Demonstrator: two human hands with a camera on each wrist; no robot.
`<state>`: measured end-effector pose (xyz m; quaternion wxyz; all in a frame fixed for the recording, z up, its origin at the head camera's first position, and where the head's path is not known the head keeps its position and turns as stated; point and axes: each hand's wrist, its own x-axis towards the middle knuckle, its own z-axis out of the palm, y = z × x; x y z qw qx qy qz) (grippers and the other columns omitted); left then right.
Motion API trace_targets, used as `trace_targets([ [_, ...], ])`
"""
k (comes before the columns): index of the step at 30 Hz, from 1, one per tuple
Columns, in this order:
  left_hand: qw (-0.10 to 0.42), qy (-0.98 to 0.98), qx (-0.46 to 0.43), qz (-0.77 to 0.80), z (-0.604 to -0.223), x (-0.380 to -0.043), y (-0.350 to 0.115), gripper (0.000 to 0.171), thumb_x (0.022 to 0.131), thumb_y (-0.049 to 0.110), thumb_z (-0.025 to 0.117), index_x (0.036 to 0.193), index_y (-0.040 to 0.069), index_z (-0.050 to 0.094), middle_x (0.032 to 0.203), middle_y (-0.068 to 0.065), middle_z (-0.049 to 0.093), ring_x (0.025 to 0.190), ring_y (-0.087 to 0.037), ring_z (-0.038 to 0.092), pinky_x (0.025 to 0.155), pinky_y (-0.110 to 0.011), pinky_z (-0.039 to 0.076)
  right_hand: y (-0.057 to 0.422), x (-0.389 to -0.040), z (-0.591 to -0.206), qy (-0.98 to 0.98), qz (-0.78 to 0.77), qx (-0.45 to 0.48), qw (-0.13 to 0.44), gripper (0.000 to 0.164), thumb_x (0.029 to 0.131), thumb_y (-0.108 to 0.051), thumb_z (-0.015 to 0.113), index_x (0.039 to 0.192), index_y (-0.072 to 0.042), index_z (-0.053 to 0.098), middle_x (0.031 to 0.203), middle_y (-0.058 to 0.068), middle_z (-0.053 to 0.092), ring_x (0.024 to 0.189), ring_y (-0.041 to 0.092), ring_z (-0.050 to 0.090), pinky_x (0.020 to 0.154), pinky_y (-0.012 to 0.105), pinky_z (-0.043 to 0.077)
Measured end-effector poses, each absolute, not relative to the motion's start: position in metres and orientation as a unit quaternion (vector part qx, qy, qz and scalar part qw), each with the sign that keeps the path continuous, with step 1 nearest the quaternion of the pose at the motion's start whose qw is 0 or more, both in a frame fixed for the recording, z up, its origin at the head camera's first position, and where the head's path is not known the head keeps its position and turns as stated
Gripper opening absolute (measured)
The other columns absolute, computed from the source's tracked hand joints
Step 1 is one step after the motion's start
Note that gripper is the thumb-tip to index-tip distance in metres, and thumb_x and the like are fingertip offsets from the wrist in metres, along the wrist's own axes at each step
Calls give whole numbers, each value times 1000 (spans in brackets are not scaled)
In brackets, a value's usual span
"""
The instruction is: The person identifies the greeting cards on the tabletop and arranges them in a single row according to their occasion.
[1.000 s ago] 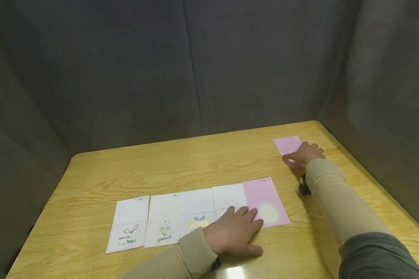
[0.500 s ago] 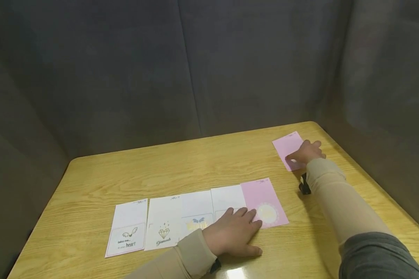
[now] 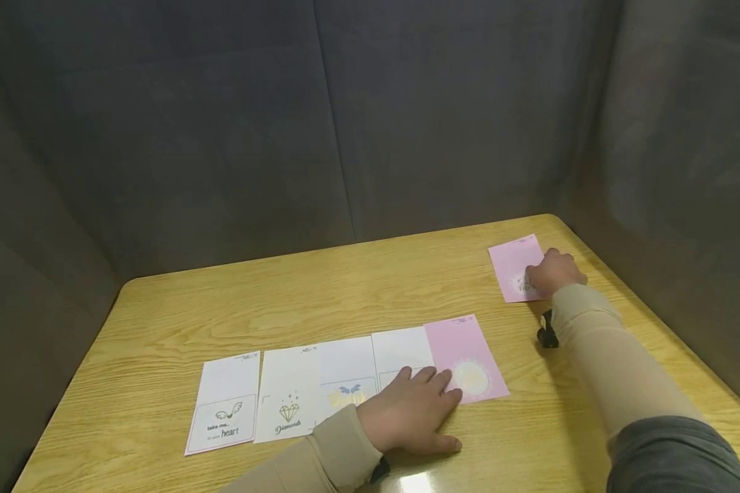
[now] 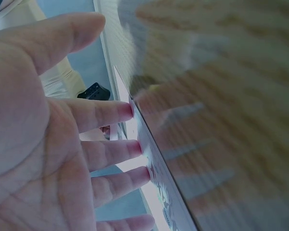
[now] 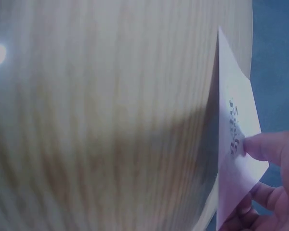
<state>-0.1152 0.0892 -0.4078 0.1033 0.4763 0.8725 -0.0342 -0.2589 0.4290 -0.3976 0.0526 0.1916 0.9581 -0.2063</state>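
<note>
At the table's far right, my right hand (image 3: 556,274) pinches a pink card (image 3: 513,259) by its right side. In the right wrist view the thumb lies on the printed face of this card (image 5: 231,168), the other fingers curl behind it, and one edge stands off the wood. My left hand (image 3: 410,414) lies spread, fingers straight, over a white card (image 3: 403,346) whose lower half it hides. Its fingertips (image 4: 127,110) rest right at the card's surface in the left wrist view. Beside that hand lies a second pink card (image 3: 459,342) with a pale round print.
The row continues left with a blue-winged, gold-lettered card (image 3: 348,359), a diamond card (image 3: 292,373) and a "heart" card (image 3: 227,380). They lie on a wood-grain table (image 3: 271,294) with rounded corners. Dark grey curtains (image 3: 222,137) surround its back and sides.
The far pink card first turned at an angle, then straightened and shifted slightly right with my right hand; more of its print shows. My left hand stays on the row.
</note>
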Motion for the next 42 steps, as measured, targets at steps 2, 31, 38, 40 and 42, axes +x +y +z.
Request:
trace_targets([
  [2, 103, 872, 477, -35, -408, -115, 89, 72, 94, 66, 62, 151, 22, 53, 160, -1, 42, 146, -21, 38, 113, -47, 38, 433, -258, -398, 958, -206, 193, 51, 65, 101, -29, 43, 141, 22, 32, 130, 43, 39, 122, 56, 43, 101, 70, 38],
  [31, 97, 873, 477, -34, -405, -117, 89, 70, 94, 64, 63, 149, 21, 55, 157, -2, 44, 144, -21, 40, 112, -47, 39, 472, -222, -391, 917, -392, 73, -11, 46, 110, -23, 41, 124, 21, 50, 114, 30, 55, 99, 33, 53, 78, 32, 46],
  [38, 100, 874, 474, -34, -405, -117, 88, 70, 94, 64, 63, 149, 21, 54, 157, -2, 44, 144, -21, 40, 112, -47, 38, 468, -217, -392, 873, -483, 53, 27, 37, 111, -22, 44, 119, 14, 52, 96, 3, 58, 84, 9, 54, 73, 23, 49],
  [40, 99, 874, 474, -35, -405, -117, 88, 70, 94, 64, 63, 149, 21, 54, 157, -2, 44, 144, -21, 40, 112, -47, 38, 468, -215, -394, 859, -509, 46, 39, 32, 111, -20, 45, 117, 10, 53, 90, -4, 55, 80, 7, 53, 72, 23, 50],
  [42, 99, 874, 475, -38, -405, -117, 88, 71, 94, 64, 63, 150, 21, 54, 157, -2, 45, 144, -21, 40, 112, -47, 39, 469, -211, -396, 851, -521, 37, 49, 29, 111, -19, 45, 115, 8, 53, 86, -6, 54, 77, 6, 52, 70, 23, 50],
])
